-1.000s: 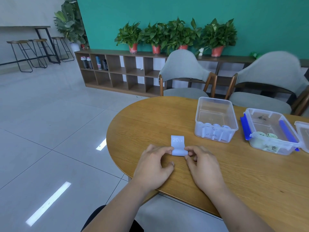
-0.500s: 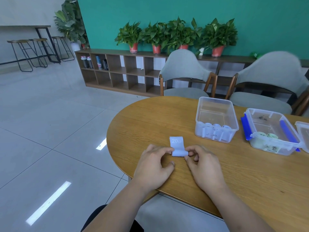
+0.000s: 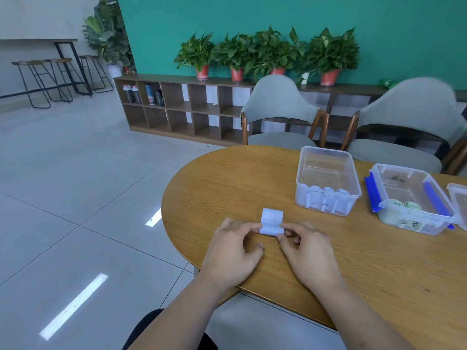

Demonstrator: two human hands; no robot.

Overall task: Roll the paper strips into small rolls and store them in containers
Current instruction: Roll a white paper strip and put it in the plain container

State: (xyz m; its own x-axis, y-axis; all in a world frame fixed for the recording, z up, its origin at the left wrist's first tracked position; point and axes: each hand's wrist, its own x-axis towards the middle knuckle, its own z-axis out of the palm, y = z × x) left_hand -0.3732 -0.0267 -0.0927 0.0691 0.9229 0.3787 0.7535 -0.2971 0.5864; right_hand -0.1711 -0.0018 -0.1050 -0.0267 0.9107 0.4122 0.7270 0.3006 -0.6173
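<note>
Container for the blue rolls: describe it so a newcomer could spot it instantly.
Look at the far right side of the wooden table. It is the leftmost clear tub, holding pale blue rolls; its neighbour has blue latches and green rolls.

Left hand (image 3: 233,251) and right hand (image 3: 307,251) pinch a half-rolled paper strip (image 3: 271,221) (marked "20") on the wooden table (image 3: 379,269).

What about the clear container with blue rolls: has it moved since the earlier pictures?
No. The clear container keeps its place against the far edge of the table.
</note>
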